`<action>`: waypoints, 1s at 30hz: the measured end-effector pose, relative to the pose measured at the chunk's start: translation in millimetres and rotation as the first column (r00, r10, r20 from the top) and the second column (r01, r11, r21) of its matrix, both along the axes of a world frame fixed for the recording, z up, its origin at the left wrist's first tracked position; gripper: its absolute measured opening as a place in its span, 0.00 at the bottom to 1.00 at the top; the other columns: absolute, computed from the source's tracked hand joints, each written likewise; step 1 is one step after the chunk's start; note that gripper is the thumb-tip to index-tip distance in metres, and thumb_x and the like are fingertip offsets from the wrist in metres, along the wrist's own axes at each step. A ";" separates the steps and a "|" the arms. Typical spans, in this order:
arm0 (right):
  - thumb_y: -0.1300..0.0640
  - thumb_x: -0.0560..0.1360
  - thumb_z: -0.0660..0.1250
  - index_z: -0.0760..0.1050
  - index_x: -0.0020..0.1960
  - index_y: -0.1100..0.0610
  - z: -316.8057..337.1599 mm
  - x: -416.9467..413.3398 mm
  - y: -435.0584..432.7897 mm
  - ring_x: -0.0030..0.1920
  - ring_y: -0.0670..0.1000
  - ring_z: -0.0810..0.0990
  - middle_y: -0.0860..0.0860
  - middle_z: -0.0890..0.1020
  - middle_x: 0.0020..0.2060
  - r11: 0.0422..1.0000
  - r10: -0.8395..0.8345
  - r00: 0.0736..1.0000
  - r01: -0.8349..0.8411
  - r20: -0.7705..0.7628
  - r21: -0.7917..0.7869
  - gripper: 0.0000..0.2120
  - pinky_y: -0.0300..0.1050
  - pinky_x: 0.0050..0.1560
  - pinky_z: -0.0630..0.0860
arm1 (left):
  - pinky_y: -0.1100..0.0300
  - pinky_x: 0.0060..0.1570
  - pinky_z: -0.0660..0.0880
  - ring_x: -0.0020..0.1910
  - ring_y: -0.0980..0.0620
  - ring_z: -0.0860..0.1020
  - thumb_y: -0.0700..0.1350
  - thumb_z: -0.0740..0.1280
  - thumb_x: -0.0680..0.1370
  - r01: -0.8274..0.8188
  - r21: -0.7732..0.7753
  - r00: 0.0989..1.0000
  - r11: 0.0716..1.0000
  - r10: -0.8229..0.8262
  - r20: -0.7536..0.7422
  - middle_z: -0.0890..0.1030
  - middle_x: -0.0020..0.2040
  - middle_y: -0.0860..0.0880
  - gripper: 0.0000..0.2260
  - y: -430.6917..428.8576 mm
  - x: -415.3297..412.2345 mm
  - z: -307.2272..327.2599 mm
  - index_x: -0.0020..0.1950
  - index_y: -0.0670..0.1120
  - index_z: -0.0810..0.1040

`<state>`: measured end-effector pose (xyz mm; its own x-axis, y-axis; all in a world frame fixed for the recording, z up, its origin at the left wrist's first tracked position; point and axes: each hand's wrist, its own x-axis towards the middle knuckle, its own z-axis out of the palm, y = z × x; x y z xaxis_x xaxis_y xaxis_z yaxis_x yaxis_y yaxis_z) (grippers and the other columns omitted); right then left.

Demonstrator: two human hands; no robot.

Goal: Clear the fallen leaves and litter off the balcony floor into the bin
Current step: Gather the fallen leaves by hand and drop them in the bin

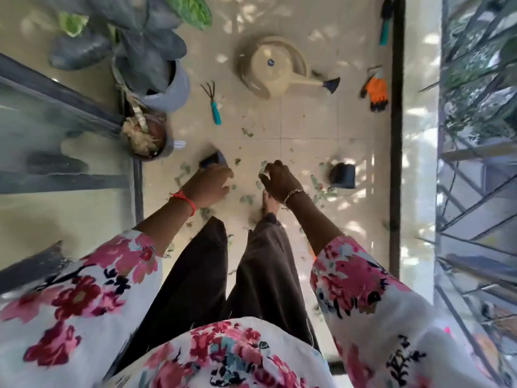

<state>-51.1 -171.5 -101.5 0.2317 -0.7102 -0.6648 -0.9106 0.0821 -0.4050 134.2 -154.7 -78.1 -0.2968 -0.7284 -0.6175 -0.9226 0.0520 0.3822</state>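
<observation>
Dozens of green leaf scraps (247,198) lie scattered over the tiled floor (307,130), thickest around my bare foot (268,204) and between my two hands. My right hand (281,182) pinches one pale scrap (263,167) at its fingertips, just above the tiles. My left hand (209,184) is curled against the near edge of a small dark container (213,161); the blur keeps me from telling whether it actually grips it. A second dark container (342,175) sits to the right, apart from my right hand, with litter beside it. I cannot tell which of the two is the bin.

The bare stretch of tile runs ahead toward the watering can (272,65). A hand rake (213,105) lies left of it and an orange glove (376,91) right of it, near the dark strip (396,135) that edges the floor. A brush (385,21) lies farther along that strip. On the left a brown pot (147,138) and a grey pot (174,88) crowd the frame of the glass door (56,121). On the right, past the strip and a pale ledge, stands the metal railing (475,191).

My trousers (251,275) and floral sleeves (84,303) hide the floor nearest me, and my other foot is out of sight.
</observation>
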 end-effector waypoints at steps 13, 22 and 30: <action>0.52 0.79 0.57 0.63 0.68 0.65 -170.5 54.5 59.0 0.69 0.61 0.62 0.63 0.67 0.66 0.998 -0.015 1.000 0.015 0.000 -0.053 0.22 0.53 0.67 0.62 | 0.51 0.61 0.67 0.63 0.43 0.68 0.40 0.66 0.76 0.012 0.096 1.000 0.995 -0.013 0.003 0.73 0.61 0.42 0.16 59.2 46.1 -160.3 0.63 0.39 0.72; 0.56 0.81 0.52 0.50 0.75 0.61 -437.6 46.3 32.9 0.76 0.56 0.46 0.57 0.50 0.76 0.965 0.179 0.981 -0.190 -0.073 -0.182 0.25 0.50 0.74 0.51 | 0.61 0.67 0.60 0.68 0.47 0.65 0.39 0.64 0.77 -0.084 0.027 0.982 0.996 0.087 -0.165 0.67 0.67 0.44 0.19 40.5 12.3 -424.0 0.68 0.40 0.67; 0.54 0.80 0.51 0.57 0.73 0.64 -617.3 36.9 -61.0 0.75 0.60 0.53 0.61 0.58 0.73 0.845 -0.037 0.989 0.109 0.146 -0.524 0.24 0.48 0.75 0.49 | 0.52 0.75 0.46 0.76 0.45 0.42 0.39 0.66 0.75 -0.478 -0.198 0.840 0.856 0.380 -0.387 0.44 0.77 0.41 0.32 -5.5 -43.8 -611.3 0.75 0.40 0.53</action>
